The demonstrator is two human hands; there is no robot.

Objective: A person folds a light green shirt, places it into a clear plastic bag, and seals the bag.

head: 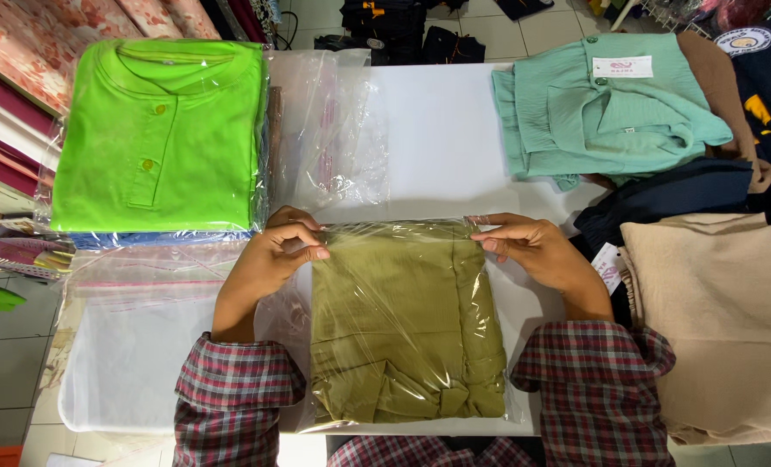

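Nearest the wearer, two plaid sleeves frame the work area. Between the forearms lies a folded olive-green garment inside a clear plastic bag, flat on the white tabletop.

Left hand: fingers curled shut, pinching the far left corner of the bag's open edge. Right hand: fingers closed likewise, pinching the far right corner of the same edge. Both hands hold plastic film only; the garment sits just nearer than them.

Left of the left hand, a loose spread of empty clear bags lies on the tabletop. Right of the right hand, a folded beige cloth rests near the edge, with a dark navy garment just beyond it.

Beyond the left hand, a stack of bagged shirts is topped by a bright lime-green buttoned shirt. Beyond the right hand, well apart, a folded mint-green garment carries a white label.
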